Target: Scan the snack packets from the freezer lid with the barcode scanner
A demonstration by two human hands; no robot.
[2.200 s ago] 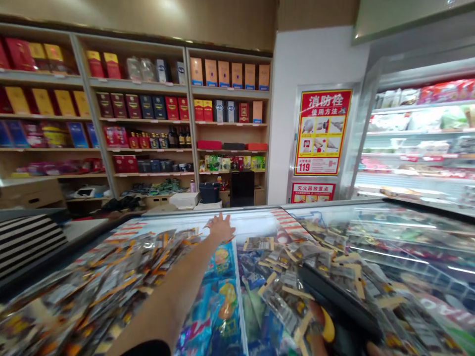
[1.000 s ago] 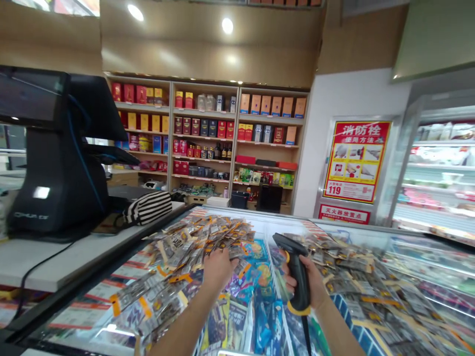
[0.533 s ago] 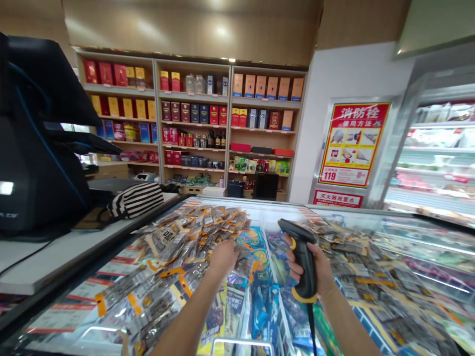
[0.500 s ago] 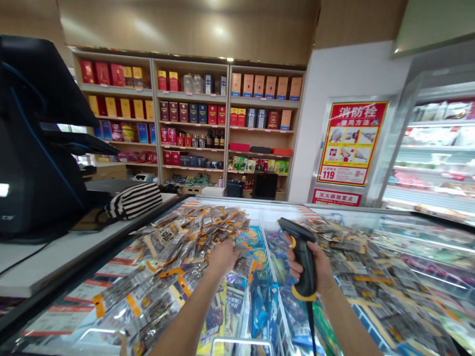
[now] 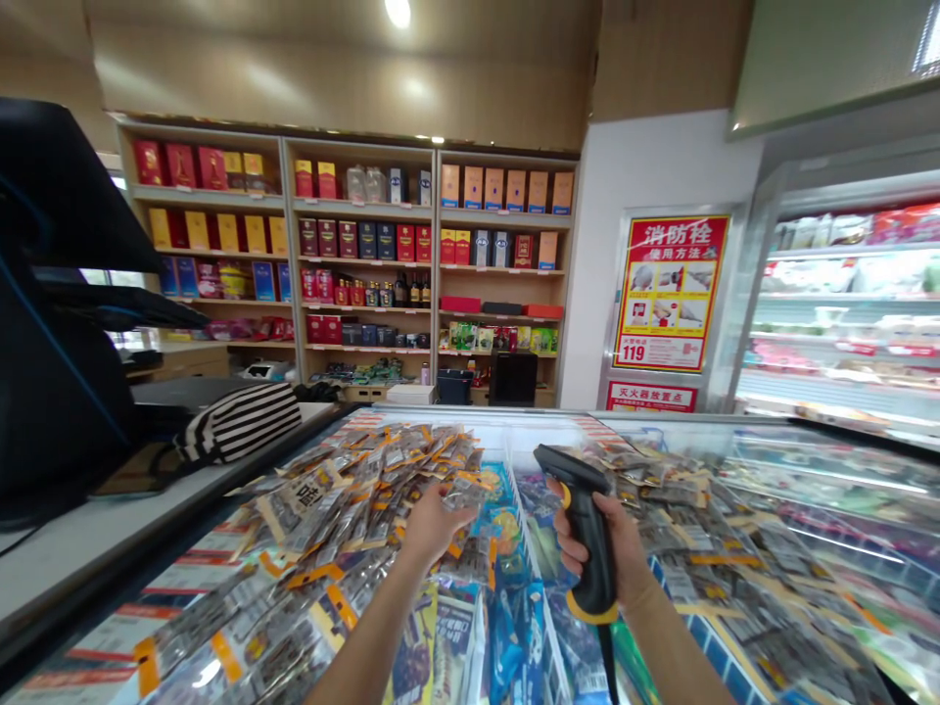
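Observation:
My right hand (image 5: 621, 548) is wrapped round the grip of a black and yellow barcode scanner (image 5: 587, 519), held upright above the freezer with its head tilted towards the left. A dark cable hangs from the scanner's base. My left hand (image 5: 432, 529) reaches to the right edge of a heap of small clear snack packets (image 5: 382, 480) with orange and tan ends. Its thumb stands apart from its fingers, and the fingertips are at the packets, partly hidden. Another spread of similar packets (image 5: 724, 534) lies to the right of the scanner.
Under the glass top, the chest freezer (image 5: 533, 421) holds coloured bags split by white wire dividers. On the left a white counter carries a black terminal (image 5: 66, 323) and a striped pouch (image 5: 239, 421). Shelves of boxes (image 5: 363, 240) and a red poster (image 5: 670, 294) stand behind.
My left thumb and fingers have spread apart at the heap. The view has tilted up and turned slightly right. The scanner stays in my right hand.

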